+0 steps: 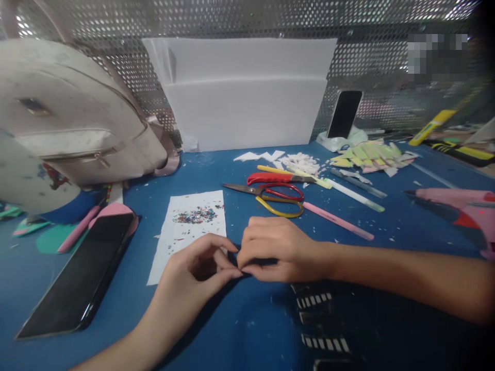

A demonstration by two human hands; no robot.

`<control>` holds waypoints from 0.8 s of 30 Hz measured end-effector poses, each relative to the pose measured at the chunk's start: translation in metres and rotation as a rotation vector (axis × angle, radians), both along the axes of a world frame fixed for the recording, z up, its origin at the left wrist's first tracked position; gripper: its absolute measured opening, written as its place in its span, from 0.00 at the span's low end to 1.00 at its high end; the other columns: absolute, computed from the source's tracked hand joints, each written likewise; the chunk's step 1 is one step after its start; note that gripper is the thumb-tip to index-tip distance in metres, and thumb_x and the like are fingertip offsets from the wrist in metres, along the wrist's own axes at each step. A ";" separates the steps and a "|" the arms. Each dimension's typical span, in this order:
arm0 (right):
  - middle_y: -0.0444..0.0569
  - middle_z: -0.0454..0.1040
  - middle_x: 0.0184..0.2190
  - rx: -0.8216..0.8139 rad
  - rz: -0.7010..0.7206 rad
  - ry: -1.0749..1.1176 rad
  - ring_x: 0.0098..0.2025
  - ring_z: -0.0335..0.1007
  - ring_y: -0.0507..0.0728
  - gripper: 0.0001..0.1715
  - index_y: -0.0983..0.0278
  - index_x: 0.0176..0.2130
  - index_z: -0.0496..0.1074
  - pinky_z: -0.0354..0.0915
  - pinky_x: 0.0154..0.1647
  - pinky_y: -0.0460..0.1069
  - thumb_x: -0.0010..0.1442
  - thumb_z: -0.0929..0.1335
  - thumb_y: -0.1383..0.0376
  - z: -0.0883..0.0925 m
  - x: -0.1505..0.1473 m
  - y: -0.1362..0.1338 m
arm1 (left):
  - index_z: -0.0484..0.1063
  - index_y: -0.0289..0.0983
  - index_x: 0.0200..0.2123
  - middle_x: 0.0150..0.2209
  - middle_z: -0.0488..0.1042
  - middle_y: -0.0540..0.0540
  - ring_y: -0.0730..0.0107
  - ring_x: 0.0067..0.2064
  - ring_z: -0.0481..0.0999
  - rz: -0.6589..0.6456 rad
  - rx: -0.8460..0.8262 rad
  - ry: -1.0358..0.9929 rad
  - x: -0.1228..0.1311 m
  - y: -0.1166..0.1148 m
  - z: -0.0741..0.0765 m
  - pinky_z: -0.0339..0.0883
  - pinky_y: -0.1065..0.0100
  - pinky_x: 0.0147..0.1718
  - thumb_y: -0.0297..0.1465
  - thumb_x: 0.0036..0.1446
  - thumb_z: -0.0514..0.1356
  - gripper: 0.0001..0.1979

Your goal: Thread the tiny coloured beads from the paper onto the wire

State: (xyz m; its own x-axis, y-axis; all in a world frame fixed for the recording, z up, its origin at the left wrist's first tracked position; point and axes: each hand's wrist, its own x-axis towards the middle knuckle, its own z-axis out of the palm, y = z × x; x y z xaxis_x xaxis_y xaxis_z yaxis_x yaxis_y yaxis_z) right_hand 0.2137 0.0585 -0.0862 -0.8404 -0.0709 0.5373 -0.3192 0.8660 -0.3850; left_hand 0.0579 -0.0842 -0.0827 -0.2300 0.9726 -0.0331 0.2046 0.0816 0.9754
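My left hand (199,270) and my right hand (273,247) meet fingertip to fingertip low over the blue table (247,319). Both are curled in a pinch on something small and dark that I cannot make out. Just left of them lies a white paper sheet (189,232) with a little heap of coloured glitter (195,215). Behind my right hand lie scissors (270,193) with red and yellow handles and a red-handled cutter (278,179).
A black phone (79,278) lies at the left, a whitish bag (69,118) behind it. White foam board (243,93) stands at the back. Pens (338,220), paper scraps (299,162), folded coloured papers (369,154), a propped phone (344,113) and a pink glue gun (460,206) fill the right.
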 end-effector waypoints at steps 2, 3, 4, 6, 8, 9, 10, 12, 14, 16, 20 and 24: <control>0.43 0.70 0.29 -0.087 -0.043 0.005 0.32 0.59 0.50 0.04 0.64 0.34 0.68 0.59 0.36 0.47 0.58 0.66 0.72 0.000 0.000 0.000 | 0.72 0.41 0.34 0.24 0.75 0.55 0.76 0.28 0.76 -0.028 0.021 0.048 0.001 -0.002 0.000 0.68 0.78 0.30 0.28 0.53 0.66 0.06; 0.43 0.70 0.29 -0.139 -0.082 0.008 0.32 0.59 0.50 0.05 0.65 0.33 0.67 0.59 0.36 0.47 0.56 0.66 0.74 0.001 0.001 0.000 | 0.73 0.41 0.34 0.24 0.76 0.55 0.76 0.28 0.76 -0.051 0.044 0.086 0.001 -0.003 0.001 0.69 0.77 0.31 0.27 0.53 0.65 0.05; 0.43 0.69 0.29 -0.193 -0.131 0.006 0.32 0.60 0.50 0.06 0.65 0.33 0.66 0.59 0.36 0.47 0.55 0.66 0.74 0.001 0.001 0.000 | 0.73 0.41 0.34 0.26 0.76 0.54 0.76 0.29 0.77 -0.086 0.080 0.135 0.001 -0.005 0.001 0.69 0.77 0.32 0.26 0.54 0.65 0.05; 0.43 0.68 0.30 -0.292 -0.217 -0.003 0.32 0.60 0.50 0.05 0.64 0.33 0.65 0.60 0.36 0.47 0.56 0.65 0.73 0.001 0.001 0.001 | 0.75 0.40 0.34 0.28 0.77 0.53 0.76 0.31 0.77 -0.193 0.178 0.248 0.001 -0.007 0.001 0.69 0.77 0.34 0.24 0.56 0.64 0.05; 0.43 0.67 0.31 -0.375 -0.272 -0.014 0.32 0.61 0.50 0.04 0.64 0.34 0.65 0.60 0.35 0.46 0.57 0.65 0.73 0.002 0.000 0.003 | 0.77 0.39 0.34 0.30 0.78 0.50 0.75 0.32 0.77 -0.315 0.281 0.342 0.001 -0.008 0.002 0.68 0.76 0.33 0.22 0.57 0.62 0.07; 0.43 0.67 0.32 -0.409 -0.288 -0.021 0.32 0.61 0.50 0.04 0.64 0.35 0.65 0.61 0.35 0.46 0.58 0.64 0.72 0.002 -0.001 0.004 | 0.78 0.38 0.35 0.31 0.77 0.48 0.74 0.33 0.76 -0.355 0.323 0.366 0.000 -0.008 0.002 0.68 0.76 0.33 0.21 0.57 0.61 0.08; 0.43 0.67 0.32 -0.435 -0.299 -0.028 0.32 0.61 0.50 0.04 0.64 0.35 0.65 0.61 0.34 0.46 0.58 0.64 0.72 0.002 -0.001 0.005 | 0.78 0.38 0.36 0.31 0.77 0.48 0.74 0.33 0.76 -0.377 0.351 0.375 0.000 -0.009 0.002 0.68 0.75 0.33 0.20 0.57 0.61 0.09; 0.44 0.67 0.33 -0.467 -0.315 -0.036 0.32 0.62 0.50 0.03 0.64 0.35 0.65 0.62 0.35 0.46 0.59 0.64 0.72 0.002 -0.002 0.006 | 0.79 0.39 0.37 0.31 0.77 0.47 0.73 0.32 0.76 -0.370 0.337 0.369 0.000 -0.009 0.002 0.69 0.74 0.32 0.21 0.58 0.60 0.09; 0.45 0.68 0.33 -0.461 -0.322 -0.030 0.34 0.63 0.51 0.04 0.64 0.36 0.65 0.63 0.37 0.47 0.60 0.63 0.72 0.002 -0.002 0.007 | 0.79 0.40 0.36 0.31 0.78 0.48 0.72 0.32 0.77 -0.332 0.267 0.355 0.000 -0.008 0.002 0.69 0.73 0.33 0.23 0.59 0.60 0.09; 0.46 0.69 0.36 -0.406 -0.303 -0.015 0.38 0.64 0.52 0.05 0.64 0.38 0.66 0.63 0.40 0.48 0.60 0.64 0.72 0.002 -0.002 0.007 | 0.80 0.42 0.35 0.31 0.78 0.48 0.71 0.33 0.77 -0.281 0.204 0.349 0.000 -0.007 0.003 0.69 0.72 0.33 0.24 0.59 0.60 0.09; 0.47 0.73 0.38 -0.217 -0.129 0.001 0.43 0.64 0.54 0.08 0.63 0.41 0.69 0.61 0.48 0.52 0.60 0.66 0.71 0.003 -0.002 0.006 | 0.80 0.43 0.33 0.31 0.79 0.49 0.70 0.33 0.78 -0.173 0.157 0.364 0.001 -0.004 0.005 0.69 0.71 0.34 0.26 0.58 0.61 0.08; 0.46 0.74 0.34 -0.086 0.015 -0.004 0.40 0.63 0.54 0.05 0.64 0.39 0.71 0.61 0.46 0.51 0.63 0.65 0.67 0.002 -0.002 0.005 | 0.79 0.42 0.31 0.29 0.78 0.51 0.71 0.32 0.77 -0.129 0.148 0.374 0.000 -0.004 0.006 0.68 0.72 0.33 0.26 0.58 0.61 0.08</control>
